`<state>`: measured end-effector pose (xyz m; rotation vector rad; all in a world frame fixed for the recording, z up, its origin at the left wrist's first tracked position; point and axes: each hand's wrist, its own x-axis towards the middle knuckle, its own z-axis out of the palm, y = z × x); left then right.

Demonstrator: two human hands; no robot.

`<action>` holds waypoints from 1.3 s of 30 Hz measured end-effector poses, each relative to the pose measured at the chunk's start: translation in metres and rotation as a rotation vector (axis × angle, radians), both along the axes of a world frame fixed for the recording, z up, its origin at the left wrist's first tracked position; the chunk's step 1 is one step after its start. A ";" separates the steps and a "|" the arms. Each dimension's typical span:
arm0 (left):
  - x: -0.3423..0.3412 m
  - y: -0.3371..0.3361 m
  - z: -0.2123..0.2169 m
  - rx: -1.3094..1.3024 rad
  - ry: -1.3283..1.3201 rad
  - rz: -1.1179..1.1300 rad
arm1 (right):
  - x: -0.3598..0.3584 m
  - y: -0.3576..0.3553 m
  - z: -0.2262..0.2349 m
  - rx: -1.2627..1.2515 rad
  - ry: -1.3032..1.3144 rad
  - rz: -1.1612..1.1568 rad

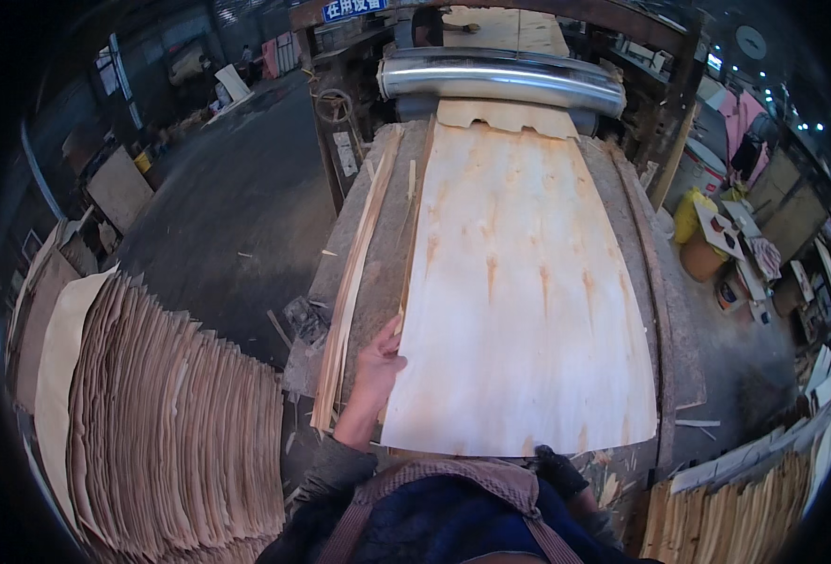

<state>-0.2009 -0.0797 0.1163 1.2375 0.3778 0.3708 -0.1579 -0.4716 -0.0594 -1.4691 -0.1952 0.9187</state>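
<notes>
Room above sheet (528,320); roller (500,83) bars far end.

Here's the sheet (528,310) on the table (387,268), roller (505,83) beyond, one stack (180,423) left, another stack (730,517) right!

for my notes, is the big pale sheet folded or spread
Spread: the pale sheet lies wide open, no fold showing, left hand at its edge.

The grey table (384,244) carries a broad pale sheet (528,310) along its middle, with a short notched piece (505,117) overlapping the sheet's far end, narrow strips (329,399) lying lengthwise to its left, and a long bar (642,226) running along the right side.
</notes>
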 end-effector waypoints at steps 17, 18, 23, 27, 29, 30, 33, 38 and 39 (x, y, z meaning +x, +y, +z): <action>-0.021 -0.028 -0.161 1.193 0.624 0.147 | 0.220 0.158 -0.025 0.921 0.355 0.075; -0.022 -0.026 -0.164 1.174 0.608 0.153 | 0.228 0.167 -0.020 0.901 0.279 0.051; -0.026 -0.006 -0.177 0.970 0.567 0.138 | 0.225 0.185 0.010 0.703 0.487 -0.212; -0.024 0.010 -0.186 0.383 0.391 0.200 | 0.167 0.154 0.013 0.608 0.552 0.067; -0.019 0.011 -0.183 0.256 0.266 0.216 | 0.126 0.138 0.013 0.472 0.590 0.051; -0.017 0.012 -0.179 0.167 0.224 0.230 | 0.111 0.126 0.018 0.520 0.694 0.163; -0.005 -0.002 -0.157 0.185 -0.003 0.248 | 0.059 0.091 0.032 0.462 0.705 0.149; 0.006 -0.014 -0.103 0.216 0.119 0.239 | 0.003 0.047 0.036 0.180 0.252 0.211; 0.006 -0.013 -0.092 0.133 0.123 0.215 | -0.003 0.038 0.036 0.187 0.152 0.219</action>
